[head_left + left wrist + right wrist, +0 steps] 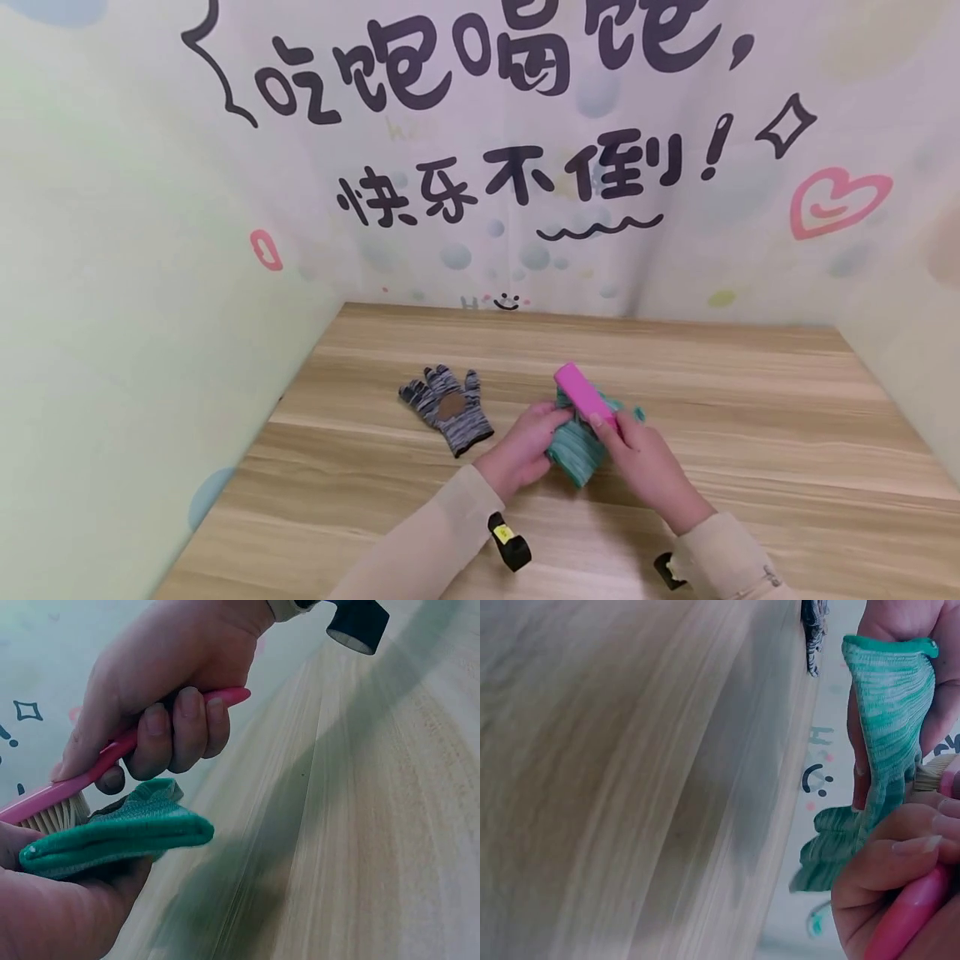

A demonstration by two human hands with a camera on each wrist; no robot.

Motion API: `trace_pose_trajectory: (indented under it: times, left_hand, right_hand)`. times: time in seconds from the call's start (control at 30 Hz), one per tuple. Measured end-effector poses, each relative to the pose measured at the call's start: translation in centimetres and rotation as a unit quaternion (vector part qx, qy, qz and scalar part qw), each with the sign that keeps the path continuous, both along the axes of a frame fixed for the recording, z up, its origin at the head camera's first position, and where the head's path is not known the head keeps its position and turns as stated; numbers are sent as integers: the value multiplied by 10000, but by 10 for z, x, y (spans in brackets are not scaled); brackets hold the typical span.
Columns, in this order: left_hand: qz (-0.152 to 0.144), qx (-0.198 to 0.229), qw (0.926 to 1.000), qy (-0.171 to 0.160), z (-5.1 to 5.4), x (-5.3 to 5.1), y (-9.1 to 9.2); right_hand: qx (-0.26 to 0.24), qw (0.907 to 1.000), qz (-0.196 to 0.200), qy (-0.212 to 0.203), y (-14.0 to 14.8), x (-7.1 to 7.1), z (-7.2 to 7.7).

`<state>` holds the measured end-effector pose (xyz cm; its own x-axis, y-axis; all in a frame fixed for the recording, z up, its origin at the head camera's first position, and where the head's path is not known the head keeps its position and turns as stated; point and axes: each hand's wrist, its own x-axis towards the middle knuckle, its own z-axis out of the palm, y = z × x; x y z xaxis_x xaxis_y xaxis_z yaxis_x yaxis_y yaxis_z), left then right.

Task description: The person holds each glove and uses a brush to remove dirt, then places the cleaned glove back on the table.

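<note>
A green striped knit glove [577, 454] is held up off the wood-grain table in my left hand [528, 442], cuff toward me. From the right, my right hand [648, 471] grips the handle of a pink brush [581, 392], fingers wrapped round it. Pale bristles [58, 815] meet the glove's upper side in the left wrist view. The glove's fingers [829, 847] hang down beyond my right hand in the right wrist view. The palm side of the glove is partly hidden by the brush and hands.
A grey and black knit glove [453, 408] with a brown patch lies flat on the table [750, 417], left of my hands. Printed cloth walls [487, 267] close in the back and both sides. Black straps [510, 543] hang at the wrists.
</note>
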<state>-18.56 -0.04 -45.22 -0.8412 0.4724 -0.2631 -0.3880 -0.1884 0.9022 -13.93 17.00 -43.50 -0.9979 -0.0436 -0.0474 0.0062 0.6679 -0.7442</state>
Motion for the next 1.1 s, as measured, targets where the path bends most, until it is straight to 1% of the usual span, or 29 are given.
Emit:
trace_pose_trajectory:
  times: [0.2,0.37,0.5,0.57,0.63,0.73,0.87,1.1]
  left_hand:
    - [281,83,9995,-100,-2,0,3]
    - [471,91,9988,-106,-2,0,4]
    - [650,140,9975,-236,-2,-1,1]
    - [703,153,9971,-251,0,-2,-1]
    - [720,168,9968,-297,1,-3,-3]
    - [586,181,9978,-269,2,-4,-4]
    - [527,206,9980,-289,1,-4,-5]
    - [676,219,9972,-242,0,-4,-8]
  right_hand:
    - [246,9997,25,70,4,2,-1]
    - [247,9997,28,19,8,2,-2]
    - [205,9998,-8,-79,13,2,-5]
    - [186,9997,-62,-158,16,2,-6]
    - [156,9995,-112,-248,18,2,-7]
    - [106,9991,-130,-382,18,3,-8]
    - [11,9991,-120,-416,18,4,-7]
    - [-285,9981,-297,-461,20,3,-3]
